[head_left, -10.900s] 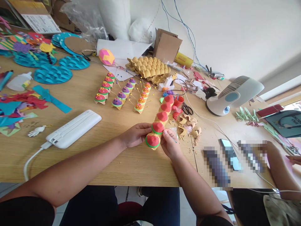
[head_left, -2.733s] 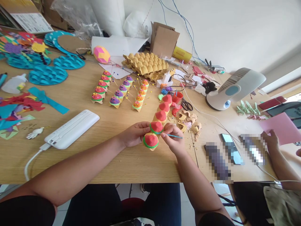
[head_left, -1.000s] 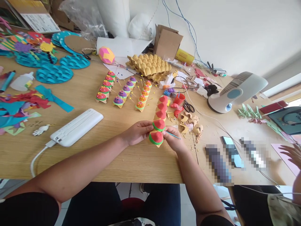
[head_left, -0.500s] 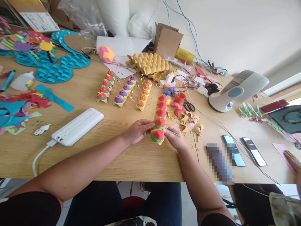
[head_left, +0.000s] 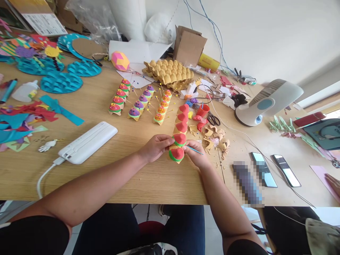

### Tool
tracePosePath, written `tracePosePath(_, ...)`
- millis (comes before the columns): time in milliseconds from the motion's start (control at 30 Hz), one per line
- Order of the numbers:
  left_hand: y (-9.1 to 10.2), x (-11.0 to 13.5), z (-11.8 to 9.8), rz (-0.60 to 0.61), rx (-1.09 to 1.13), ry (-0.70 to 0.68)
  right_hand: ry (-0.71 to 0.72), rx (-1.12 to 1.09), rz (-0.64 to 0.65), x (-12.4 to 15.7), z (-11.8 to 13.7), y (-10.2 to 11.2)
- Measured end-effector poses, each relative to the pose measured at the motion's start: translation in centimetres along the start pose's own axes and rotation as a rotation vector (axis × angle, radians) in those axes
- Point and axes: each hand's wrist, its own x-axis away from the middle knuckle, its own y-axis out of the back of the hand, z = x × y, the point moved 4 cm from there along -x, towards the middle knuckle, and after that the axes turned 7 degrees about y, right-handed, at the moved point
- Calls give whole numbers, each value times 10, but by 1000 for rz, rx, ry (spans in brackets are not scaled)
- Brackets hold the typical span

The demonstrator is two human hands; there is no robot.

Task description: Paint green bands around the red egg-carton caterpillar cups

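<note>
A strip of egg-carton cups (head_left: pixel 181 126) runs away from me, its domes topped in red. The two nearest domes also carry a green band round the lower edge. My left hand (head_left: pixel 156 147) is closed on the strip's left side, thumb by the second dome. On the right side, my right hand (head_left: pixel 196 153) grips the strip too, and a thin blue stick-like tool (head_left: pixel 194 150) pokes out from its fingers. Farther back stand a red-topped decorated strip (head_left: pixel 120 96), a purple-topped one (head_left: pixel 141 102) and an orange-topped one (head_left: pixel 163 107), with ball-headed pins around them.
Torn carton pieces (head_left: pixel 212 136), black scissors (head_left: pixel 214 119) and a red cup (head_left: pixel 203 110) lie right of the strip. Egg trays (head_left: pixel 170 72) sit behind. A white power bank (head_left: pixel 88 142) is at left; a fan (head_left: pixel 265 102), phones (head_left: pixel 287 170) and another person's hand (head_left: pixel 333 184) are at right.
The held strip has tilted slightly, its near end shifting a little left. Both my hands keep their grip. At the right edge, the other person's hand has moved slightly right.
</note>
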Motion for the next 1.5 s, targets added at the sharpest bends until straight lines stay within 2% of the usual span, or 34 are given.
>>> tracePosePath(400,-4,0,-2,93,80,41,8,9,-21,-1,-4,3)
tracePosePath(867,-3,-1,-2,91,59,21,16,-7,-23,-2,-7,4)
tracePosePath(1067,0,0,-1,49,46,21,16,-18,-11,-1,-3,2)
tracePosePath(1300,-3,1,-2,90,70,34,24,8,-15,-1,-3,3)
tracePosePath(1500,1,0,-1,36,32,22,14,27,-8,-1,-2,2)
